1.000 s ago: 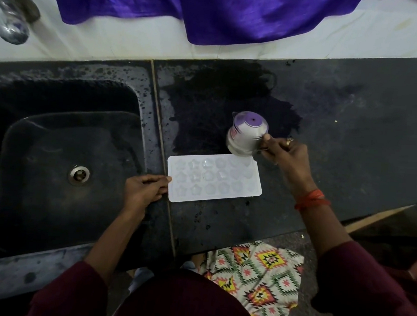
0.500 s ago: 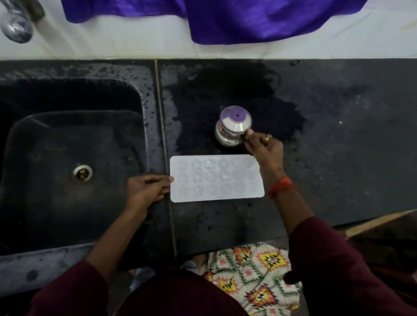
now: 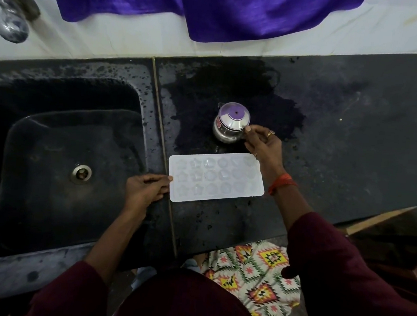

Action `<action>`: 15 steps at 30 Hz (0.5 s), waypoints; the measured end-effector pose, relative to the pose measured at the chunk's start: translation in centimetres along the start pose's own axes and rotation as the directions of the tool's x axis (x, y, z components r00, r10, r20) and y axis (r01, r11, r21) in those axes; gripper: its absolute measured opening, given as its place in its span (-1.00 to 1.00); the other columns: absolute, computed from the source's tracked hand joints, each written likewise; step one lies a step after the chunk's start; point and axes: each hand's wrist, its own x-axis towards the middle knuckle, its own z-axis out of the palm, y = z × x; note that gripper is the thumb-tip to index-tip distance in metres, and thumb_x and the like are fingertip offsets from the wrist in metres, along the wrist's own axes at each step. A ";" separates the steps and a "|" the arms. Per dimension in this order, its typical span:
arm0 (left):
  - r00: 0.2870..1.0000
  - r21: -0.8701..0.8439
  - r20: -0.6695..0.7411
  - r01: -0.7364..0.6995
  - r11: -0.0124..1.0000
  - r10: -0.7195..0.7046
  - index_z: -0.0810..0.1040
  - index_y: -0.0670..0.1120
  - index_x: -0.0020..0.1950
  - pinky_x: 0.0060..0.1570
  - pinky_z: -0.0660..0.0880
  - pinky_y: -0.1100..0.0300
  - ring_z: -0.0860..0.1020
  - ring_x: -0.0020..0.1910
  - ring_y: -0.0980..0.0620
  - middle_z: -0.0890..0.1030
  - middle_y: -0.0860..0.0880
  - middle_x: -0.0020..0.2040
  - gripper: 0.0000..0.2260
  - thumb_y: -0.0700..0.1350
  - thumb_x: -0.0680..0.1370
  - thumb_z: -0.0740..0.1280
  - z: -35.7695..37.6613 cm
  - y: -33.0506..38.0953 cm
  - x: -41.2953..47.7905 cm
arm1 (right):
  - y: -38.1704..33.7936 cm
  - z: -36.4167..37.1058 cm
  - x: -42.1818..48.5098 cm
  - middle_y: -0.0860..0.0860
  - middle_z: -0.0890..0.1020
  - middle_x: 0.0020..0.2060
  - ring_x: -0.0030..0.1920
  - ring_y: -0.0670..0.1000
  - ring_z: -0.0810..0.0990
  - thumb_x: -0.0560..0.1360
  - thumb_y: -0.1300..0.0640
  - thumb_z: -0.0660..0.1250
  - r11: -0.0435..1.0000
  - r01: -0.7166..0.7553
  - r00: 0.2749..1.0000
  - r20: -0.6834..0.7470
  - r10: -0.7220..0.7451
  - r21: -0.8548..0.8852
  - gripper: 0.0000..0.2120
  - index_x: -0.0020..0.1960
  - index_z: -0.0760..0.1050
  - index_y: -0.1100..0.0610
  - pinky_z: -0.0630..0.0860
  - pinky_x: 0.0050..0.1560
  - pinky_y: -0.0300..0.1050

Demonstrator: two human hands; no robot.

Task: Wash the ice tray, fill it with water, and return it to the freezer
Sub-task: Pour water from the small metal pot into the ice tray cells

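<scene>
A translucent white ice tray (image 3: 216, 177) with several shaped cavities lies flat on the black counter (image 3: 354, 134), just right of the sink. My left hand (image 3: 145, 190) rests on the counter with its fingertips touching the tray's left edge. Behind the tray stands a small steel pot (image 3: 231, 122) with a purple reflection on its top, upright on a wet patch. My right hand (image 3: 261, 142) grips the pot's right side with curled fingers.
A black sink (image 3: 59, 166) with a metal drain (image 3: 81, 173) lies to the left, under a chrome tap (image 3: 9, 22) at the top left. Purple cloth (image 3: 202, 5) hangs on the white wall behind. The counter's front edge runs close to my body.
My right hand carried the tilted pot from over the tray's far right corner back and left, and set it upright on the counter. My left hand and the tray stayed put.
</scene>
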 end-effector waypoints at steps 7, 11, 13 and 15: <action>0.999 -0.002 0.033 0.003 1.000 -0.003 0.70 -0.13 -0.08 -0.32 0.55 0.27 0.70 -0.26 0.06 0.73 -0.04 -0.25 -0.89 -0.15 0.44 0.54 -0.1 0.3 0.1 | 1.1 -3.3 -2.7 -0.04 0.72 -0.09 -0.08 -0.11 0.65 0.54 -0.05 0.37 0.871 0.069 0.965 -0.190 -0.183 -0.487 -0.81 0.06 0.67 0.00 0.49 -0.02 -0.47; 0.999 -0.015 0.048 -0.004 1.000 0.004 0.69 -0.11 -0.06 -0.33 0.60 0.22 0.70 -0.27 0.04 0.72 -0.04 -0.27 -0.92 -0.16 0.46 0.51 -0.1 0.1 0.0 | 1.8 -5.0 -4.9 -0.06 0.67 -0.13 -0.09 -0.14 0.61 0.57 0.08 0.35 0.818 0.018 0.940 -0.269 -0.210 -0.575 -0.81 0.12 0.66 0.08 0.45 -0.04 -0.42; 0.998 -0.024 0.059 -0.011 1.000 0.012 0.68 -0.11 -0.05 -0.28 0.63 0.18 0.70 -0.27 0.04 0.73 -0.04 -0.25 -0.94 -0.17 0.49 0.49 0.0 0.0 -0.2 | 2.6 -5.5 -5.5 -0.07 0.68 -0.17 -0.10 -0.09 0.65 0.56 0.09 0.35 0.823 -0.045 0.945 -0.291 -0.148 -0.566 -0.81 0.12 0.67 0.07 0.54 0.10 -0.17; 0.998 -0.029 0.065 -0.022 0.999 0.024 0.68 -0.11 -0.03 -0.23 0.64 0.15 0.70 -0.25 0.03 0.73 -0.05 -0.21 -0.95 -0.17 0.51 0.46 0.2 -0.1 -0.2 | 3.7 -6.1 -5.6 -0.04 0.72 -0.14 -0.08 -0.04 0.69 0.53 0.03 0.35 0.839 -0.100 0.957 -0.281 -0.065 -0.535 -0.78 0.10 0.67 0.06 0.61 0.13 0.02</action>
